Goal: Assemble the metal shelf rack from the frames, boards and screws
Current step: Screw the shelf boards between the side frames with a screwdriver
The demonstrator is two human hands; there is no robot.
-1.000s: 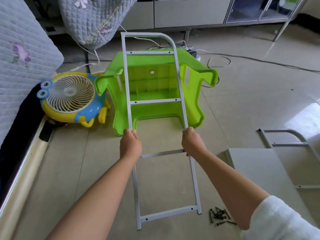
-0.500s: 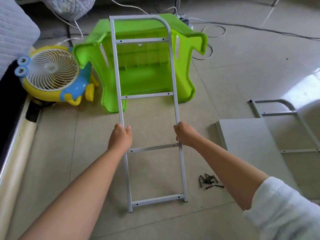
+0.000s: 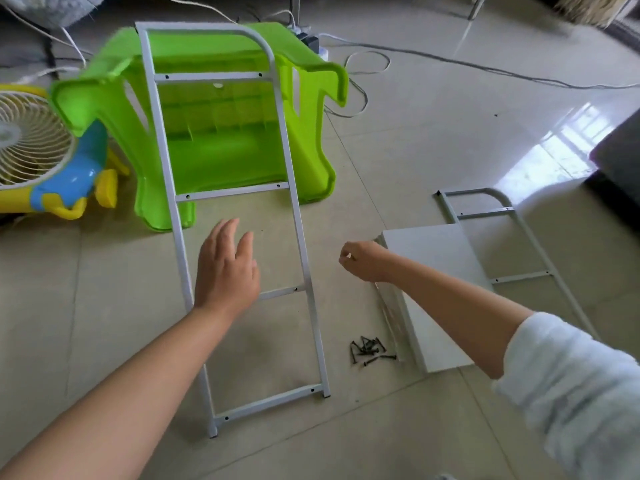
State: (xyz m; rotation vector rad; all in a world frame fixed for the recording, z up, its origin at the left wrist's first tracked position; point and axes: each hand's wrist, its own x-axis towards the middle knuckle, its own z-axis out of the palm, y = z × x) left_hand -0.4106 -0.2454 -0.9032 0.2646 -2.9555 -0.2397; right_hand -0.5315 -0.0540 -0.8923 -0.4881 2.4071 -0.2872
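A white metal side frame (image 3: 294, 202) with several crossbars leans against an overturned green plastic stool (image 3: 225, 154), its feet on the floor. My left hand (image 3: 227, 268) hovers over the frame's lower half with fingers spread, holding nothing. My right hand (image 3: 362, 259) is off to the frame's right, fingers loosely curled and empty. A small heap of black screws (image 3: 369, 349) lies on the floor beside a stack of grey boards (image 3: 433, 282). A second white frame (image 3: 512, 244) lies flat on the floor at the right, partly under the boards.
A yellow and blue toy-shaped fan (image 3: 38, 157) sits left of the stool. Cables (image 3: 450, 64) and a power strip (image 3: 311, 39) run across the tiled floor behind it. A dark piece of furniture (image 3: 620, 168) stands at the right edge.
Both hands have let go of the frame's side rails. The frame now rests against the stool, and my right hand has moved off to the right toward the boards.
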